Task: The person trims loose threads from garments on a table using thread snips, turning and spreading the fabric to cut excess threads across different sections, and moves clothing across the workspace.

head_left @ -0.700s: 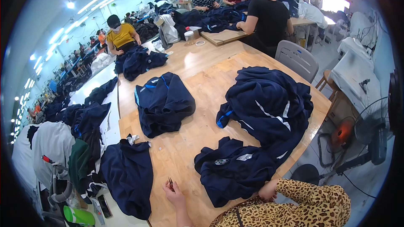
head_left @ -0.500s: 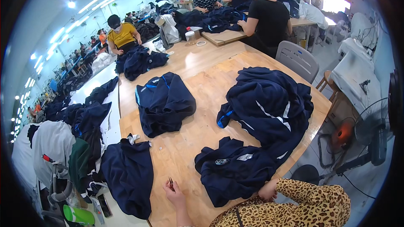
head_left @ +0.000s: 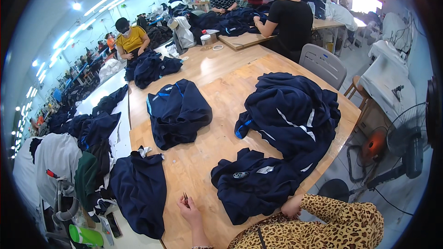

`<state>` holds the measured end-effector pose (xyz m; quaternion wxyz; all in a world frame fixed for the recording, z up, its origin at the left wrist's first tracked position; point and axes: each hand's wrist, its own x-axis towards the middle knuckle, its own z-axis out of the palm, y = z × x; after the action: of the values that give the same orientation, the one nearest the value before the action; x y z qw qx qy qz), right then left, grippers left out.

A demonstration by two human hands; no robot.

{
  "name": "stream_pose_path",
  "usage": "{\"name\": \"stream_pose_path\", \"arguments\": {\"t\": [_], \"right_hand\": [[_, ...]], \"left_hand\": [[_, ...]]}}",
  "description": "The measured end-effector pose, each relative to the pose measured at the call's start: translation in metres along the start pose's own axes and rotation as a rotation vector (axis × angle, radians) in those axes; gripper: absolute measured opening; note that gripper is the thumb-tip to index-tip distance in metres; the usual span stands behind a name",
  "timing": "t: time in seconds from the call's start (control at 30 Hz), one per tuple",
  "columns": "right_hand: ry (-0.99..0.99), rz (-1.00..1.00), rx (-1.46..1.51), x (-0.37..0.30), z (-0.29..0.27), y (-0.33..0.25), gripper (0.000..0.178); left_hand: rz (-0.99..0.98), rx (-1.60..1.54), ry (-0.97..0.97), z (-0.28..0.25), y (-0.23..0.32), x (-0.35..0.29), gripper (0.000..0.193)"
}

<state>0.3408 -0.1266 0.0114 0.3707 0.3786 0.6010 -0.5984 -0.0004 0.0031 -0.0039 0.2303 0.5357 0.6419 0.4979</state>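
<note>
My left hand [head_left: 189, 211] is closed around small dark thread snips [head_left: 185, 197], points up, just above the wooden table. At the near edge, my right hand [head_left: 291, 206] is curled beside the hem of a navy garment [head_left: 254, 182]; what its fingers hold, if anything, is hidden. That garment lies crumpled, with a pale oval print and a white patch on it. Behind it and touching it is a larger navy heap [head_left: 293, 110] with white stripes and a blue edge. Left of my left hand, another navy garment [head_left: 140, 193] hangs over the table's side.
A folded navy garment [head_left: 177, 113] lies mid-table. On the left are piled cloths [head_left: 57, 161], a green cup [head_left: 86, 236] and a phone [head_left: 113, 225]. A grey chair [head_left: 324, 64] and a black fan [head_left: 408, 138] stand right. Several co-workers handle dark garments beyond.
The whole view has shifted slightly. My hands keep nearly the same places, with the snips still held. At the back, the co-worker in black has raised their forearms, and the one in red lifts dark cloth.
</note>
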Motion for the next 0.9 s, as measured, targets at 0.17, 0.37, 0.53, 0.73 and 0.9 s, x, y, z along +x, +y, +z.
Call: {"name": "stream_pose_path", "arguments": {"t": [0.17, 0.37, 0.53, 0.73, 0.9], "right_hand": [[-0.007, -0.001, 0.027, -0.009, -0.003, -0.006, 0.026], [-0.041, 0.051, 0.042, 0.0, -0.003, -0.001, 0.025], [-0.059, 0.046, 0.034, -0.001, -0.004, -0.002, 0.025], [-0.062, 0.071, 0.035, 0.0, -0.002, -0.002, 0.026], [-0.05, 0.08, 0.05, -0.005, -0.003, -0.005, 0.026]], "left_hand": [[-0.026, -0.013, -0.009, -0.001, 0.002, 0.0, 0.03], [0.001, -0.028, -0.007, 0.0, -0.003, 0.001, 0.026], [-0.013, -0.007, -0.013, -0.001, 0.005, 0.0, 0.026], [-0.021, -0.003, -0.011, -0.001, 0.003, -0.001, 0.026], [-0.015, 0.006, -0.009, -0.002, 0.003, -0.001, 0.025]]}}
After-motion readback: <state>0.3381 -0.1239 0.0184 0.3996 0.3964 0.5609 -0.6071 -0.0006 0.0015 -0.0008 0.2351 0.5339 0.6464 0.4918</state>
